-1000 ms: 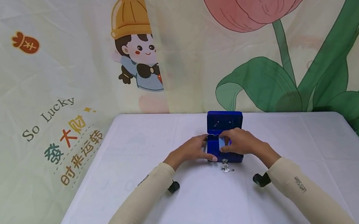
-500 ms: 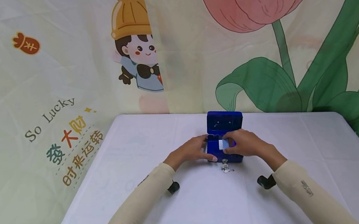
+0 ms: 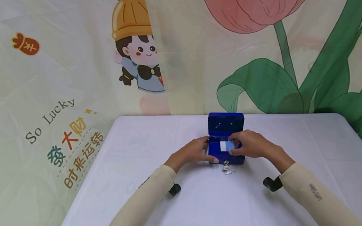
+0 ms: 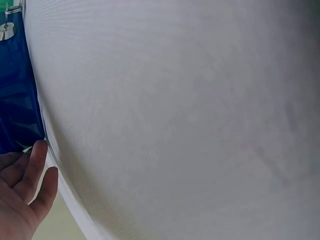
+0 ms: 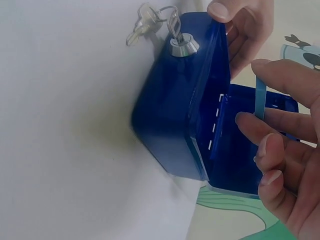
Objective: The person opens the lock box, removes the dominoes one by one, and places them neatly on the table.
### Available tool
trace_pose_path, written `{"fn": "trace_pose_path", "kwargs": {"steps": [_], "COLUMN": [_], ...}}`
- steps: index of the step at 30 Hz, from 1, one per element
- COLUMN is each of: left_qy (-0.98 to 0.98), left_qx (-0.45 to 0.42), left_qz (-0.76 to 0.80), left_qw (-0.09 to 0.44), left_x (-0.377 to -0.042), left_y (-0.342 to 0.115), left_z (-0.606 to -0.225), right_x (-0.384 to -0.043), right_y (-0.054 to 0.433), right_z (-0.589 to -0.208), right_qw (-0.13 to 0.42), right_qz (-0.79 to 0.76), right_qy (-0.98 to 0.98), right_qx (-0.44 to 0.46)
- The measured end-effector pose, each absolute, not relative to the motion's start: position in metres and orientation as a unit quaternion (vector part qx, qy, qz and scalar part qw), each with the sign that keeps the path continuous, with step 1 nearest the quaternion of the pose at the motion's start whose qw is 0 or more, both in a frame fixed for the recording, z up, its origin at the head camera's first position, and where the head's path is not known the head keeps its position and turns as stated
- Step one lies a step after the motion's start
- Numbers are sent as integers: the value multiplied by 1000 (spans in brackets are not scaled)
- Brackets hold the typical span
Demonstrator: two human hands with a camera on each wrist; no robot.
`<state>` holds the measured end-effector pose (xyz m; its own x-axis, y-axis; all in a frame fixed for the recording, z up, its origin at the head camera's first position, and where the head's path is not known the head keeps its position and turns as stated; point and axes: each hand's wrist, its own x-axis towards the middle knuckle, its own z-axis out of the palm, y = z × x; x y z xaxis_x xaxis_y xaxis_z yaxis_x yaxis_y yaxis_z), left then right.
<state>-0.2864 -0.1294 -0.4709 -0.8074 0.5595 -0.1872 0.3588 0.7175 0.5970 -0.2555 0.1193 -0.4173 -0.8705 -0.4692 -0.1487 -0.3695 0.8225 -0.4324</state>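
Observation:
A small blue metal cash box (image 3: 215,151) stands on the table, its lid (image 3: 226,123) raised at the back. My left hand (image 3: 195,150) grips the box's left side, with the thumb at the front corner. In the right wrist view the lock (image 5: 184,46) on its front holds a key, and another key (image 5: 145,22) hangs from the ring. My right hand (image 3: 250,144) pinches a thin, flat, light blue and white piece (image 3: 227,145) between thumb and fingers, over the open box. Edge-on in the right wrist view, that piece (image 5: 260,97) is a narrow light blue strip.
The white-covered table (image 3: 210,211) ends just behind the box, where a printed cloth backdrop (image 3: 181,49) hangs. A black wrist camera (image 3: 272,184) sits under the right forearm, another (image 3: 175,189) under the left.
My right hand has shifted slightly right and toward me, and more of the light blue and white piece shows. My left hand and the box have stayed in place.

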Motion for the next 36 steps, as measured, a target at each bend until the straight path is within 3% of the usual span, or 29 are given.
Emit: {"fn": "trace_pose_path", "kwargs": {"steps": [36], "left_qy": [908], "left_qx": [252], "left_qz": [284], "left_qw": [179], "left_x": [-287], "left_y": [-129], "left_z": [-472], "right_x": [-264], "right_y": [149], "right_z": [-422], "right_qw": [148], "right_qz": [-215], "right_qy": [944], "right_qx": [-204]}}
